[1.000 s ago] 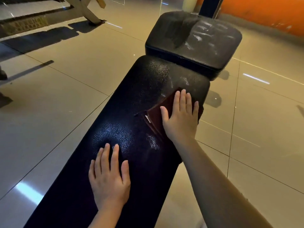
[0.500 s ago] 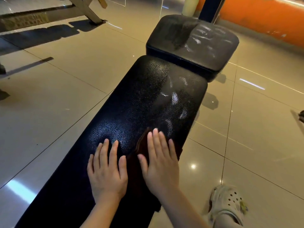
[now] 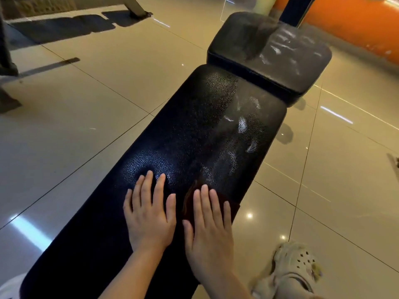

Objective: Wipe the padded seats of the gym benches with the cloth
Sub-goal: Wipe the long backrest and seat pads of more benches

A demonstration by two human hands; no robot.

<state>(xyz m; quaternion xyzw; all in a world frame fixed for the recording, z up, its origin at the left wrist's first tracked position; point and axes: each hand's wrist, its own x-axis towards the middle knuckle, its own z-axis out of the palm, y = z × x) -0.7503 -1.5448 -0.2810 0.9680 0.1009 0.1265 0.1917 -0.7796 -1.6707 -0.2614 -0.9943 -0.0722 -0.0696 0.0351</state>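
A long black padded bench pad (image 3: pixel 194 134) runs from the lower left up to the middle, with wet streaks on its far right part. Beyond it sits a second, squarer black seat pad (image 3: pixel 280 61), also streaked. My left hand (image 3: pixel 150 214) lies flat on the long pad, fingers straight. Beside it my right hand (image 3: pixel 210 227) presses flat on a dark reddish-brown cloth (image 3: pixel 189 201), near the pad's right edge. Most of the cloth is hidden under that hand.
Glossy beige floor tiles (image 3: pixel 86 104) surround the bench. A foot in a pale clog (image 3: pixel 293 268) stands at the lower right. An orange wall (image 3: pixel 356 24) and a dark upright post (image 3: pixel 291 9) are behind the seat pad. Equipment legs (image 3: pixel 8 67) stand at the far left.
My right hand has dragged the cloth down the long pad toward me, from near its far end to beside my left hand, leaving wet streaks. The left hand stayed put.
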